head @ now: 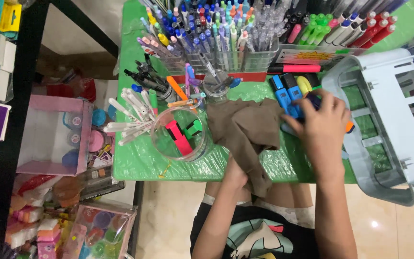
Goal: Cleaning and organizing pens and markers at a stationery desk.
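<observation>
My left hand [234, 173] is under a brown cloth [245, 132] at the near edge of the green table [135, 160], gripping the cloth from below. My right hand [319, 124] rests on a bunch of markers [287, 93], blue, yellow and dark ones, with its fingers curled around them. A clear round cup [178, 136] left of the cloth holds pink and green highlighters.
Clear holders packed with several pens [216, 33] line the table's far side. White pens [130, 117] fan out at the left. A pale blue plastic basket [389, 120] lies tilted at the right. A pink box [56, 134] and packaged stationery sit lower left.
</observation>
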